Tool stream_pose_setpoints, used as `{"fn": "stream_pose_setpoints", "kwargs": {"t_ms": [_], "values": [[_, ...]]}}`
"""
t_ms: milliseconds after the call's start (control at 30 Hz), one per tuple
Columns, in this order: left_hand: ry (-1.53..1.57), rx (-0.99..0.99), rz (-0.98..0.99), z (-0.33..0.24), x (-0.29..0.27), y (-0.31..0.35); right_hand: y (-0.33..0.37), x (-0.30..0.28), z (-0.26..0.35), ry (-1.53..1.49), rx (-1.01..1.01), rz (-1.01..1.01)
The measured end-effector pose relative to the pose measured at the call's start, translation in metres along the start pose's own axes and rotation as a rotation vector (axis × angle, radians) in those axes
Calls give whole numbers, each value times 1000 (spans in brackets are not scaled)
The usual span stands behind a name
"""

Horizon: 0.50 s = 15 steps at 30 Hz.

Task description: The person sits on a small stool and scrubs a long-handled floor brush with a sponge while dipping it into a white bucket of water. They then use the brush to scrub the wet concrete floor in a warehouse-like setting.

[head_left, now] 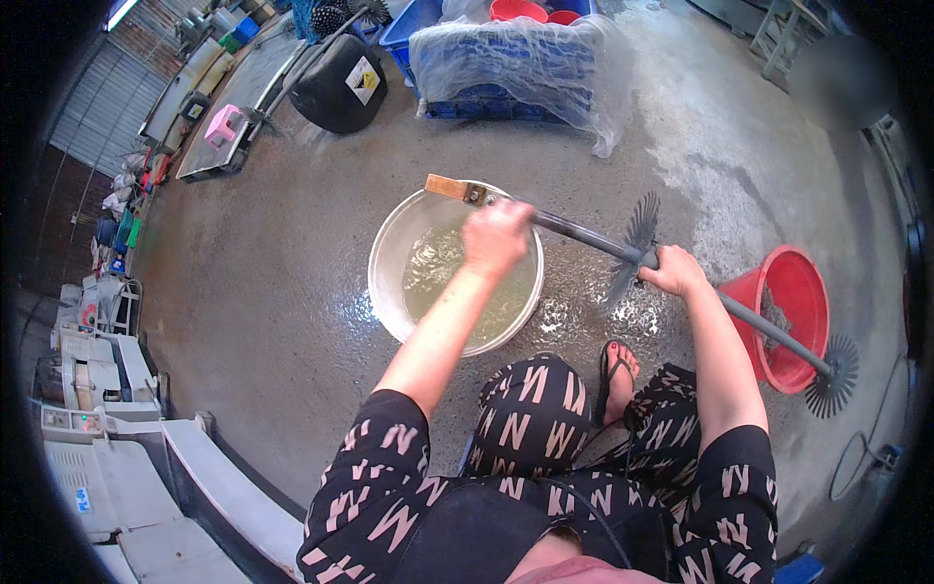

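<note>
A long dark metal rod (pixel 576 232) slants across in front of me, its upper end over a round white tub (pixel 382 255) of cloudy greenish liquid. At that end is a flat copper-coloured bar (pixel 447 186), fixed with bolts. Close to the bar, my left hand (pixel 498 238) is closed round the rod, slightly blurred. My right hand (pixel 673 272) grips the rod beside a fan-like toothed disc (pixel 641 232). A second toothed disc (pixel 833 378) sits at the rod's lower right end, past a red bucket (pixel 820 304).
Ahead stand a black jerrycan (pixel 336 88) and a blue crate (pixel 486 102) draped with clear plastic. A pink stool (pixel 223 125) is at the far left. Pale machines (pixel 126 467) line the near left. Wet concrete floor (pixel 282 263) surrounds the tub, and a cable (pixel 856 467) lies at right.
</note>
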<state>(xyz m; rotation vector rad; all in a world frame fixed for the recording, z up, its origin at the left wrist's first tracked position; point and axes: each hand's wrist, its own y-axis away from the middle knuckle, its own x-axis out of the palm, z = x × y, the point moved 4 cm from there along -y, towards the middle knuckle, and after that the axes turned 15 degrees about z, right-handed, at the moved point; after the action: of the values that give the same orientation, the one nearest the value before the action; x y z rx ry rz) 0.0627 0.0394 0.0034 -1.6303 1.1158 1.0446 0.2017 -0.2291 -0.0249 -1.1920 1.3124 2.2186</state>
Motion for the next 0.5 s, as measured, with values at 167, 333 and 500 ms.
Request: {"fn": "stream_pose_setpoints", "kwargs": {"t_ms": [167,333,500], "values": [[103,128,-38,-29,18,11,-5,3,0,21,7,5],[143,-245,-93,19,-14,-11,-3,5,1,37,-7,-30],[33,-262,76,21,10,22,-1,2,3,53,4,-26]]}}
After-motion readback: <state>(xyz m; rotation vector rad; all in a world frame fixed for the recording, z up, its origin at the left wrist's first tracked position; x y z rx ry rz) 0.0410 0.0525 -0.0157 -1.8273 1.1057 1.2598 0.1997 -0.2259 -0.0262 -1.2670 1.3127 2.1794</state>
